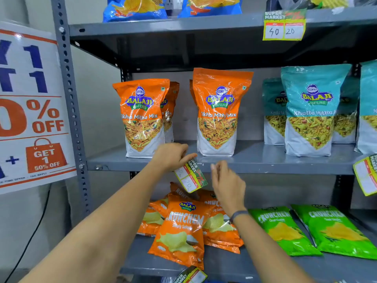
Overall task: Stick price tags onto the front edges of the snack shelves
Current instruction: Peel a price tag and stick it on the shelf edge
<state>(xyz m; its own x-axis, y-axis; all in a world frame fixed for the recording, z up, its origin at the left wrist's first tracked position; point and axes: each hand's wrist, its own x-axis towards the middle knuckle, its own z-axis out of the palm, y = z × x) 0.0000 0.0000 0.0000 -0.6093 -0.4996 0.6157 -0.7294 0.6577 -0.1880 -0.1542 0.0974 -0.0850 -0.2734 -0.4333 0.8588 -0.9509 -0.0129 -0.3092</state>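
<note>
A green and yellow price tag (pixel 190 175) hangs tilted at the front edge of the middle grey shelf (pixel 265 166), below two orange Tikha Mitha Mix bags (pixel 142 117). My left hand (pixel 171 157) pinches the tag's top corner against that edge. Just right of the tag, my right hand (pixel 226 183) hovers with fingers apart and nothing in it. Another tag (pixel 284 25) is stuck on the top shelf's edge, and one (pixel 366 174) hangs crooked at the middle shelf's right end.
Teal Khatta Mitha bags (pixel 310 113) stand on the middle shelf at right. Orange (pixel 181 227) and green (pixel 285 231) Crunchem chip bags lie on the lower shelf, with a tag (pixel 191 275) at its front edge. A discount poster (pixel 30 107) hangs left of the rack upright (pixel 69 92).
</note>
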